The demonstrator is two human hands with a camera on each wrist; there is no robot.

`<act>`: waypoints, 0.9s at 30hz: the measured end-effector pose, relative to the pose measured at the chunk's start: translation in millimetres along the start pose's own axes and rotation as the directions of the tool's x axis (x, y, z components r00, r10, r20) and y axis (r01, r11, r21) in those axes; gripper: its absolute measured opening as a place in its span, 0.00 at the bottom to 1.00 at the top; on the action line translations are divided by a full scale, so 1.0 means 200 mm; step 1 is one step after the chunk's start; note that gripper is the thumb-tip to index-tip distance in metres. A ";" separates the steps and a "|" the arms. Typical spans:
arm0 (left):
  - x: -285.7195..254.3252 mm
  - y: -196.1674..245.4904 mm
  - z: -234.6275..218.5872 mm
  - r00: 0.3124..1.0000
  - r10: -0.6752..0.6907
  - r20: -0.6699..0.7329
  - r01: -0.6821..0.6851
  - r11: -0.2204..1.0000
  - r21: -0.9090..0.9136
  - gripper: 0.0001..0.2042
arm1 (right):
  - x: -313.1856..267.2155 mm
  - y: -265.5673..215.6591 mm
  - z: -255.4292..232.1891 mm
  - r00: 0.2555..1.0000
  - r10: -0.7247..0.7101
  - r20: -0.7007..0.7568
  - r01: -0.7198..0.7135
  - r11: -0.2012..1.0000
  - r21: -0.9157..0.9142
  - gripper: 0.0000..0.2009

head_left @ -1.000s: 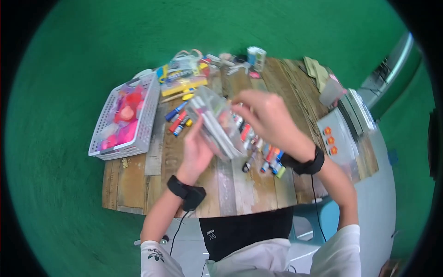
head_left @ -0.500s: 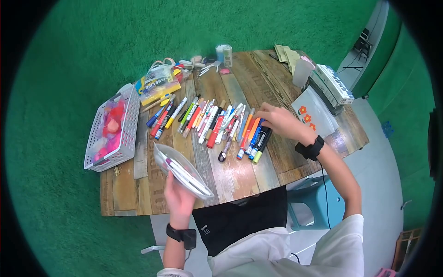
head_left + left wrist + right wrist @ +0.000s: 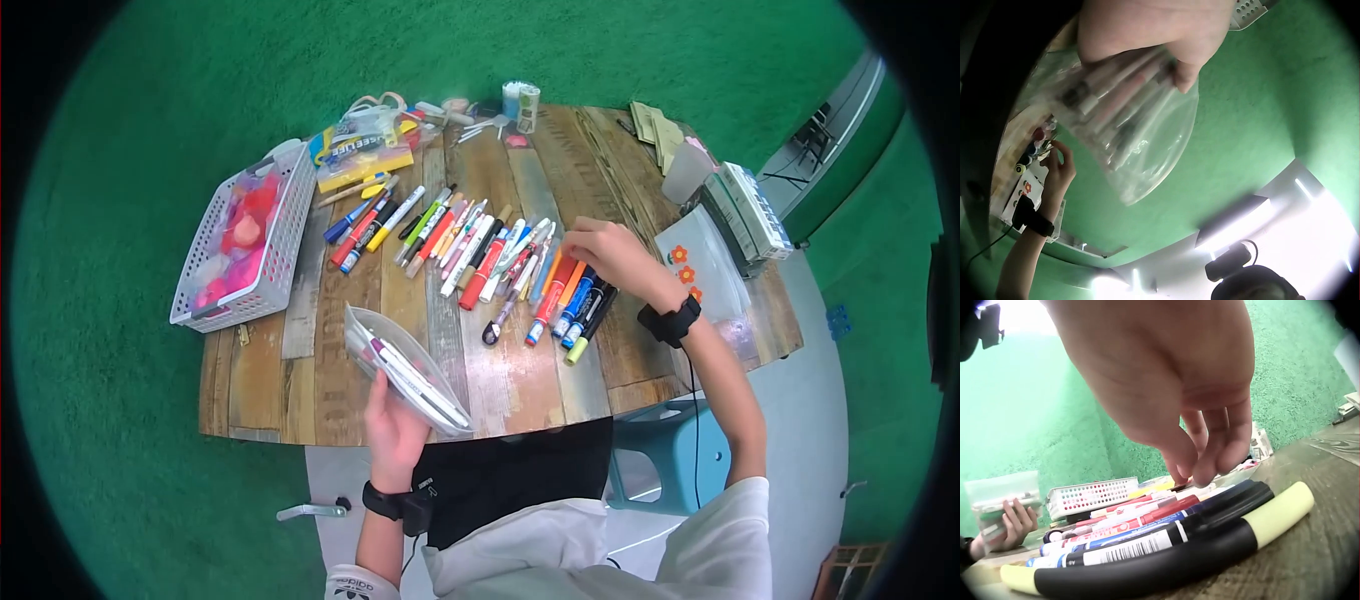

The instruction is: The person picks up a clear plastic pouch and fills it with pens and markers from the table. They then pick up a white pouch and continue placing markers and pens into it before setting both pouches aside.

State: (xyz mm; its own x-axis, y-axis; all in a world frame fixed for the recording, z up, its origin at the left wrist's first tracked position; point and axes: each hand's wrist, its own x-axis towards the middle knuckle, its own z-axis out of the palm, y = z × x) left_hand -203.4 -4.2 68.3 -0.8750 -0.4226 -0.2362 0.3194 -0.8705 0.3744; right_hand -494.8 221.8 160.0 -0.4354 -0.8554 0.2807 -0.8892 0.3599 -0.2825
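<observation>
Near the table's front edge my left hand (image 3: pixel 395 435) holds a clear plastic pouch (image 3: pixel 425 385), thumb on one side of it. Several white pens show through its film (image 3: pixel 1147 144) in the left wrist view. A row of loose markers and pens, among them a red marker (image 3: pixel 483 275), lies across the middle of the table. Over the row's right end is my right hand (image 3: pixel 625 262), its bent fingertips close above an orange marker (image 3: pixel 555 292). Beside these, a black marker with pale yellow ends (image 3: pixel 1147 572) lies nearest the right wrist camera.
A white perforated basket (image 3: pixel 275 275) with pink and red items stands left. Yellow packaging (image 3: pixel 370 170) and a tub of swabs (image 3: pixel 520 105) are at the back. To the right are a flower-patterned pouch (image 3: pixel 720 270) and stacked boxes (image 3: pixel 755 215). A blue stool (image 3: pixel 690 450) is below the edge.
A second ago both hands were together at the raised pouch. The left hand has since brought it down towards the front edge, and the right hand has moved away to the row's right end.
</observation>
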 end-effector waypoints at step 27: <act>-0.01 -0.01 -0.02 0.999 0.028 0.027 -0.029 0.999 0.032 0.20 | -0.01 -0.09 -0.23 0.994 -0.081 0.079 0.090 0.990 -0.111 0.08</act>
State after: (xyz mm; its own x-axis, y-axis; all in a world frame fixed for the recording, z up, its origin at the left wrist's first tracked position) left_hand -200.2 -1.6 63.9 -0.8752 -0.4397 -0.2017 0.3324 -0.8495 0.4097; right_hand -485.6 233.8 207.4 -0.3494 -0.9085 0.2291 -0.9347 0.3209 -0.1526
